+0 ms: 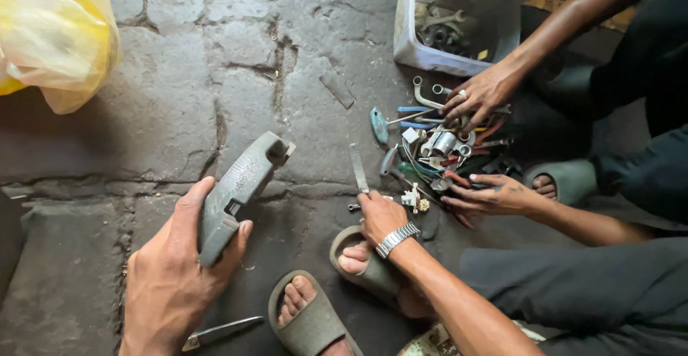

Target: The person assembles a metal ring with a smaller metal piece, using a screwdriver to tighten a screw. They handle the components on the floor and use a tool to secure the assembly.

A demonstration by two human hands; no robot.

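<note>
My left hand [168, 277] grips the lower end of a long grey plastic housing piece [240, 184], held tilted above the stone floor. My right hand [380, 216], with a metal watch on the wrist, rests low on the floor, its fingers closed around the near end of a flat metal blade [357, 168]. A small bolt [352, 206] lies just left of those fingers. Just past my right hand is a heap of hand tools and small metal parts [437, 148]. Another person's two hands [480, 94] [494, 195] are picking through that heap.
A clear plastic tub [494, 12] holding metal parts stands at the back right. A yellow plastic bag [54, 41] lies at the far left. A small knife [218, 332] lies on the floor by my sandalled feet [308, 313]. The floor is cracked stone slabs.
</note>
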